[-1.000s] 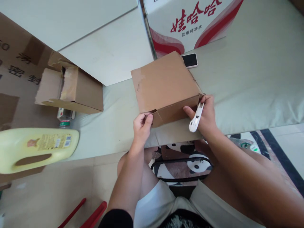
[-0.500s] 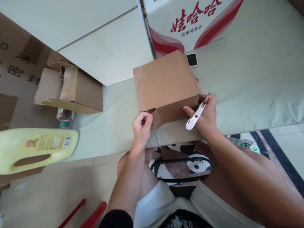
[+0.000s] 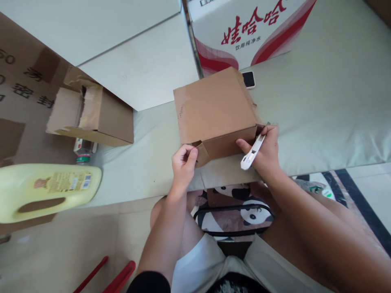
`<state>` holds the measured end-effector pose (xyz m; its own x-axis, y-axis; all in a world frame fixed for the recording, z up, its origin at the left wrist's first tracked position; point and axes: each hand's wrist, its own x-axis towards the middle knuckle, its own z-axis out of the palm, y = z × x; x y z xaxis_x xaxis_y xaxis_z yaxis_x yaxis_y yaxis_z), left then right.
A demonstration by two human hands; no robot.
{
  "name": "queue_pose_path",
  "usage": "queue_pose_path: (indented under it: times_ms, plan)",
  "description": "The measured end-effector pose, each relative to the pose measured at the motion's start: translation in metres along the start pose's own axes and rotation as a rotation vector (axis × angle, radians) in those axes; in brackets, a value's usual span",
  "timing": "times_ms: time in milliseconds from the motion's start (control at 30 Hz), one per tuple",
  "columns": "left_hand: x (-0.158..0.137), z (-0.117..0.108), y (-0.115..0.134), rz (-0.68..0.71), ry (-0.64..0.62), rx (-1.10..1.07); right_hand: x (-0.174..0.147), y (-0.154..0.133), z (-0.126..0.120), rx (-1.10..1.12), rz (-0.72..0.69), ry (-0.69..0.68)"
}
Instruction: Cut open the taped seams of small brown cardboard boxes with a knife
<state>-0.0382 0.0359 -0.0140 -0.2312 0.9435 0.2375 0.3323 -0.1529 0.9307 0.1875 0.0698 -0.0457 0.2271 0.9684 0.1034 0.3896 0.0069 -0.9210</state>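
A brown cardboard box (image 3: 216,106) rests on the pale green cloth-covered surface in front of me. Pinched in my left hand (image 3: 185,160) is a small flap at the box's near left corner. My right hand (image 3: 266,148) is closed around a white utility knife (image 3: 253,153) at the near right corner, and its fingertips touch the box there. The knife's rear end points down toward me; its tip is mostly hidden by the fingers. My right thumb lies along the box's near side.
At left stand a smaller opened cardboard box (image 3: 113,116), a clear bottle with a green cap (image 3: 82,158) and a yellow jug (image 3: 70,179). Behind are a white cabinet (image 3: 159,65), a red-and-white carton (image 3: 247,36) and a phone (image 3: 249,79). The surface's front edge runs above my knees.
The view has shifted slightly, so everything sits a little lower and to the right. Both hands keep their hold on the box corners; the box itself has barely moved.
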Motion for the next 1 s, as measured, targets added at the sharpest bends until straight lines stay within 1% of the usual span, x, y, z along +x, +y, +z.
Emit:
queue_pose_path:
  times_ms: [133, 433, 800, 1000]
  plan:
    - [-0.0001, -0.0001, 0.0007, -0.004, 0.007, 0.011, -0.0010, 0.0013, 0.0009, -0.020, 0.009, 0.003]
    - [0.0006, 0.0006, 0.0042, -0.027, -0.011, 0.014, -0.0011, 0.0025, 0.0014, -0.029, -0.021, 0.006]
    - [-0.0001, 0.0007, -0.0008, -0.093, -0.051, 0.012, -0.0015, 0.0002, 0.0004, -0.038, -0.015, -0.008]
    - [-0.0007, 0.0008, -0.0042, -0.101, -0.055, 0.020, -0.0009, 0.0014, 0.0001, -0.052, -0.008, -0.008]
